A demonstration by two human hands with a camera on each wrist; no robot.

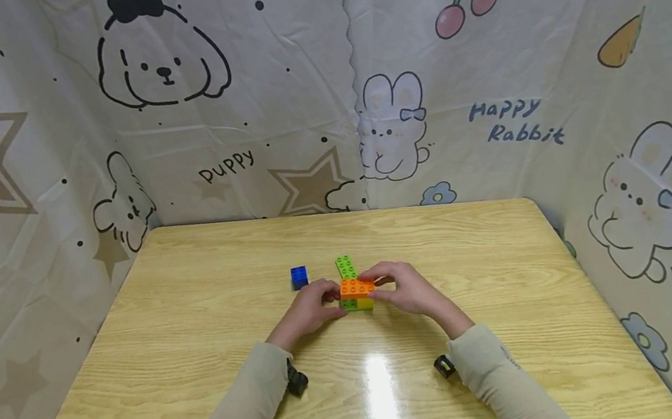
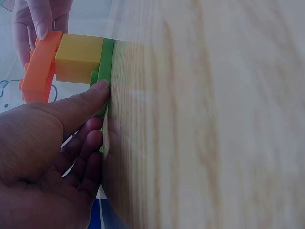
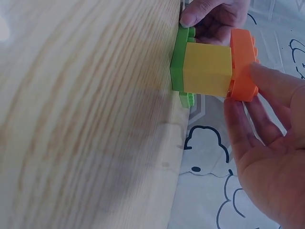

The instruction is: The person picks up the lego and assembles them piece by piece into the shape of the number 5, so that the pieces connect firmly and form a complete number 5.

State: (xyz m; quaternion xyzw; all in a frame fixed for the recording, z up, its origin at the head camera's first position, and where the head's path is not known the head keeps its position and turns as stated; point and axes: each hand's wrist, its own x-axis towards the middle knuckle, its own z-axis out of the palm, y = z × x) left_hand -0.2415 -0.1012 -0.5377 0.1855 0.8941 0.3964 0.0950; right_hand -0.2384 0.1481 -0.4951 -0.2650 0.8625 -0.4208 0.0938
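Observation:
My left hand (image 1: pixel 312 306) grips the end of a flat green brick (image 2: pixel 107 62) on the table, thumb on the near side. A yellow block (image 3: pixel 207 69) stands on the other end of that green brick. Over the yellow block is an orange studded brick (image 1: pixel 355 287), which my right hand (image 1: pixel 407 290) pinches between thumb and fingers. The orange brick sits slightly askew against the yellow top; whether it is fully seated I cannot tell. Just behind lies a light green studded brick (image 1: pixel 345 266), partly hidden by the orange one in the head view.
A small blue brick (image 1: pixel 299 277) stands behind my left hand. The wooden table (image 1: pixel 192 278) ends at a back edge against a printed cloth (image 1: pixel 296 101). Black wrist cameras (image 1: pixel 296 382) sit by both sleeves.

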